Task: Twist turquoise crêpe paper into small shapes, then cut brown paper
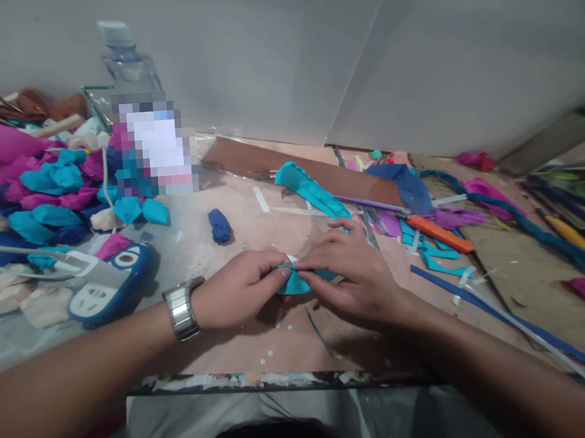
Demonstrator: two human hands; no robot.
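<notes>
My left hand (pixel 247 285) pinches the near end of a strip of turquoise crepe paper (pixel 307 186) between thumb and forefinger. Close beside it, my right hand (pixel 351 271) grips the same paper with its fingertips. A gathered, fanned fold (pixel 296 284) shows just below the meeting fingers. From behind my right fingers the strip runs away over the table, its far end curled up. A small rolled piece of dark blue paper (pixel 219 226) lies a little beyond my left hand. What sits inside the fold is hidden.
Pink, turquoise and blue paper pieces (pixel 49 176) heap at the left, by a blue and white power strip (pixel 111 282). A water bottle (pixel 128 60) and a blurred screen (pixel 159 141) stand behind. An orange cutter (pixel 440 233), brown sheet (pixel 288 162) and paper scraps lie right.
</notes>
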